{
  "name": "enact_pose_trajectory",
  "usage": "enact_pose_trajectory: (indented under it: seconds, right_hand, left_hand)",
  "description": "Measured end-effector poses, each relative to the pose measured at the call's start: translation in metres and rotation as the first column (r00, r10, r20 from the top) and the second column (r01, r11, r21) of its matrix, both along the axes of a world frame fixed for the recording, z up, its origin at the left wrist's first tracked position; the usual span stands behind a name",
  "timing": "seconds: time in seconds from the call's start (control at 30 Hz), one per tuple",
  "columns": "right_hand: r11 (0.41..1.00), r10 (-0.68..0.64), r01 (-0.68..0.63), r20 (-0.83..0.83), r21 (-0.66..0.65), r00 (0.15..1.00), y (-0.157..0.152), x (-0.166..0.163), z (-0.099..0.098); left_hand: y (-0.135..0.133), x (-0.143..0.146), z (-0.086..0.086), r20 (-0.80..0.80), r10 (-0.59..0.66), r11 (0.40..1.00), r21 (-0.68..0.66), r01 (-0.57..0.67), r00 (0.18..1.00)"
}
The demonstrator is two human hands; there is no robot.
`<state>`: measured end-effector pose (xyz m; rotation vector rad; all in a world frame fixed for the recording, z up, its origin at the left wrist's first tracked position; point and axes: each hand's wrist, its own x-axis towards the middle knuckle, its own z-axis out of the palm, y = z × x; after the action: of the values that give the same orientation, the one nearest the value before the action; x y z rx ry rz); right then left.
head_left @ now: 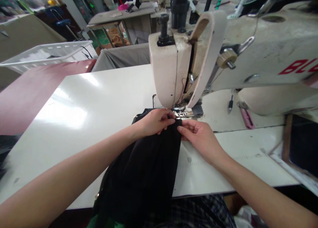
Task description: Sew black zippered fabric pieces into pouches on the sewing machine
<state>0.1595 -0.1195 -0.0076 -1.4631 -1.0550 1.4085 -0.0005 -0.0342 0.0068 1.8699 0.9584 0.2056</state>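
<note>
Black cloth [151, 168]: matte, softly creased, lying from the sewing machine [164, 72] over the front edge of the white table [109, 98]
Cloth's borders: straight at right, gold-coloured glints at left
Left hand [159, 121]: grasping its top end
Right hand [196, 130]: pinching its right corner

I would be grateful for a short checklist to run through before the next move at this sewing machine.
1. Grip on the cloth: ok; the left hand rests on it and the right hand pinches its edge.
2. Left hand well clear of the metal fittings: not ok, I would say; its fingers are right beside them.
3. Needle raised: cannot tell; too small to make out.
4. Cloth edge lined up for stitching: cannot tell; the hands partly cover it.
5. Snips away from the cloth: ok; they lie apart, to the right.
</note>
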Motion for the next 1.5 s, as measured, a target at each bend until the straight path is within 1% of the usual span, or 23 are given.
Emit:
enact_pose_trajectory:
  seconds: [0.03, 0.1, 0.17, 0.2, 0.27, 0.37, 0.43, 0.57, 0.7, 0.8, 0.93, 1.0, 1.07, 1.13, 1.17, 1.2, 1.23, 1.27, 1.33, 1.37, 1.43, 1.47, 1.5]
  right_hand:
    - [1.000, -0.015, 0.014, 0.029, 0.013, 0.999, -0.003, -0.002, 0.000]
    - [0.998, -0.019, 0.010, 0.128, 0.065, 0.992, -0.010, -0.008, 0.000]
    - [0.992, 0.025, -0.051, 0.231, 0.111, 0.973, -0.017, -0.014, 0.000]
    - [0.991, 0.049, -0.080, 0.256, 0.111, 0.965, -0.019, -0.017, -0.001]
    - [0.992, 0.096, -0.113, 0.234, 0.060, 0.967, -0.020, -0.018, -0.001]
    - [0.988, 0.149, -0.144, 0.125, -0.052, 0.981, -0.013, -0.011, -0.003]
    - [0.983, 0.170, -0.162, 0.092, -0.084, 0.981, -0.007, -0.007, -0.003]
    - [0.982, 0.172, -0.166, 0.066, -0.095, 0.983, -0.001, -0.004, -0.003]
    - [0.982, 0.137, -0.136, -0.008, -0.132, 0.991, 0.001, -0.005, -0.001]
    - [0.982, 0.124, -0.126, -0.021, -0.143, 0.992, 0.004, -0.005, -0.003]
    - [0.990, 0.099, -0.096, 0.021, -0.104, 0.995, 0.004, -0.005, -0.009]
    - [0.995, 0.064, -0.062, 0.024, -0.074, 0.998, -0.001, -0.005, -0.012]
    - [0.996, 0.047, -0.048, -0.028, -0.070, 0.999, -0.012, -0.006, -0.014]
    - [0.993, 0.056, -0.067, -0.112, -0.095, 0.992, -0.029, -0.009, -0.014]
    - [0.990, 0.066, -0.083, -0.146, -0.112, 0.987, -0.039, -0.011, -0.013]
    - [0.987, 0.076, -0.098, -0.165, -0.128, 0.983, -0.048, -0.014, -0.012]
    - [0.984, 0.082, -0.107, -0.172, -0.141, 0.982, -0.056, -0.018, -0.011]
    - [0.983, 0.086, -0.112, -0.171, -0.148, 0.981, -0.063, -0.022, -0.010]
    - [0.984, 0.090, -0.115, -0.178, -0.138, 0.980, -0.071, -0.029, -0.008]
    - [0.986, 0.092, -0.116, -0.187, -0.122, 0.978, -0.073, -0.032, -0.006]
    - [0.989, 0.097, -0.116, -0.195, -0.088, 0.976, -0.075, -0.036, -0.005]
    - [0.991, 0.097, -0.113, -0.182, -0.078, 0.978, -0.075, -0.037, -0.004]
    - [0.992, 0.092, -0.104, -0.155, -0.072, 0.984, -0.076, -0.038, -0.004]
  left_hand:
    - [0.001, 0.000, -0.001, 0.000, 0.009, 1.000, 0.007, -0.009, 1.000]
    - [0.000, 0.000, -0.002, -0.021, 0.066, 0.996, 0.052, -0.065, 0.998]
    - [-0.001, 0.001, -0.002, -0.061, 0.155, 0.985, 0.091, -0.149, 0.986]
    - [-0.001, 0.001, -0.001, -0.085, 0.194, 0.978, 0.093, -0.186, 0.977]
    - [0.001, 0.003, -0.001, -0.120, 0.237, 0.971, 0.065, -0.231, 0.964]
    - [0.007, 0.008, -0.002, -0.124, 0.233, 0.972, 0.011, -0.233, 0.965]
    - [0.012, 0.010, -0.004, -0.117, 0.227, 0.974, 0.001, -0.228, 0.967]
    - [0.015, 0.013, -0.005, -0.106, 0.250, 0.968, 0.033, -0.248, 0.962]
    - [0.016, 0.013, -0.005, -0.103, 0.263, 0.965, 0.051, -0.259, 0.959]
    - [0.016, 0.013, -0.007, -0.105, 0.261, 0.965, 0.050, -0.257, 0.960]
    - [0.022, 0.012, -0.009, -0.083, 0.272, 0.961, 0.069, -0.266, 0.959]
    - [0.022, 0.006, -0.006, -0.067, 0.289, 0.955, 0.092, -0.283, 0.955]
    - [0.011, -0.002, 0.003, -0.052, 0.333, 0.935, 0.146, -0.323, 0.942]
    - [-0.018, -0.012, 0.013, -0.026, 0.331, 0.914, 0.257, -0.314, 0.943]
    - [-0.038, -0.018, 0.017, -0.002, 0.282, 0.892, 0.368, -0.262, 0.959]
    - [-0.060, -0.023, 0.019, -0.015, 0.146, 0.902, 0.413, -0.127, 0.989]
    - [-0.083, -0.029, 0.018, -0.030, 0.039, 0.900, 0.436, -0.022, 0.999]
    - [-0.105, -0.035, 0.015, -0.045, -0.023, 0.878, 0.478, 0.041, 0.999]
    - [-0.139, -0.047, 0.004, -0.075, -0.058, 0.838, 0.538, 0.089, 0.996]
    - [-0.149, -0.051, -0.002, -0.049, -0.060, 0.824, 0.561, 0.077, 0.997]
    - [-0.156, -0.059, -0.010, 0.047, -0.049, 0.824, 0.567, 0.014, 0.998]
    - [-0.154, -0.062, -0.009, 0.103, -0.022, 0.839, 0.543, -0.038, 0.994]
    - [-0.150, -0.065, -0.005, 0.149, 0.036, 0.854, 0.509, -0.108, 0.988]
